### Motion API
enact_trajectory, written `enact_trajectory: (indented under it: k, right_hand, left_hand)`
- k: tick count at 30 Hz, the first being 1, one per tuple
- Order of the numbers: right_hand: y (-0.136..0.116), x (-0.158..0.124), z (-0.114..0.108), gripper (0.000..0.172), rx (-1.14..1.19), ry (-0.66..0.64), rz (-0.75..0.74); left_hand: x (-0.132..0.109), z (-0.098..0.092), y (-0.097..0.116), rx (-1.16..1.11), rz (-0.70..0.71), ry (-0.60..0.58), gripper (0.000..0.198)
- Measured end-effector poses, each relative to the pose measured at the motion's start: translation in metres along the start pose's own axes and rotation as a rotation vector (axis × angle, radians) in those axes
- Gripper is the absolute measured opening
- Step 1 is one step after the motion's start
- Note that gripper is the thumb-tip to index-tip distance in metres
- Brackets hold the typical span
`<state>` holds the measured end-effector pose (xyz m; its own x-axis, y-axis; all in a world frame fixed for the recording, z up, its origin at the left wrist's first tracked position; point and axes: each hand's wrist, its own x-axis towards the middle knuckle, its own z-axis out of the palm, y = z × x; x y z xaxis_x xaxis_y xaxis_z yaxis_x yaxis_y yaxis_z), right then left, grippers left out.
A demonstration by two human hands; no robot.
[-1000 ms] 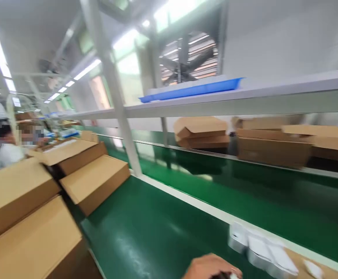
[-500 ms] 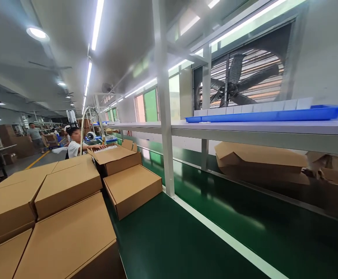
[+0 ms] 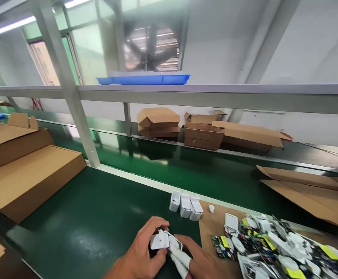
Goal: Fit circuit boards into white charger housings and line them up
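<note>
Low in the centre, my left hand grips a small white plastic casing between its thumb and fingers. From the other side my right hand closes on the same casing, with white coverings on some of its fingers. A frame-like white edge shows between the two hands; the inside of the casing cannot be made out. Just beyond them, three white box-shaped housings stand side by side on the green surface. A small white piece lies to their right on a cardboard sheet.
At right is a pile of circuit boards and white parts with yellow stickers. Closed cartons sit at left. A metal post and a shelf holding a blue tray rise ahead. Open cartons lie beyond the rail.
My view has swung right and down, from the cartons and aisle to the work surface. Both hands, the white casing and the parts pile have come into sight.
</note>
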<state>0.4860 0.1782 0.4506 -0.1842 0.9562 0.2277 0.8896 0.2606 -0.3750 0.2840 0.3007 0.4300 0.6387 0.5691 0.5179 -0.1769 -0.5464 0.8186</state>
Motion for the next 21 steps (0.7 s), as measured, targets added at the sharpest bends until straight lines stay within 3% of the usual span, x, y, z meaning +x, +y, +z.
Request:
enact_trajectory:
  k: [2,5,9,12,15,18,21]
  right_hand:
    - [-0.008,0.007,-0.002,0.061,0.045,0.018,-0.022]
    - [-0.014,0.012,-0.003,0.056,0.134,0.074,-0.028]
    - [-0.007,0.007,0.009,0.048,0.181,0.155,-0.01]
    - [0.003,-0.002,0.024,0.058,0.119,0.231,-0.078]
    - [0.007,-0.008,0.032,0.059,0.057,0.22,-0.135]
    - [0.003,-0.005,0.029,0.056,0.085,0.199,-0.137]
    - [-0.004,0.004,0.022,0.058,0.144,0.164,-0.087]
  left_hand:
    - [0.0,0.0,0.001,0.028,0.035,-0.027,0.052]
    - [0.001,0.001,0.001,0.052,0.054,-0.011,0.031]
    - [-0.001,0.002,0.001,0.082,0.009,-0.012,0.02]
    - [-0.002,0.0,0.004,0.152,0.027,-0.018,0.025]
    - [0.0,-0.004,0.008,0.251,0.203,-0.024,0.041]
    - [0.005,-0.01,0.01,0.337,0.329,-0.069,0.052]
    - [0.012,-0.014,0.011,0.411,0.351,-0.122,0.053]
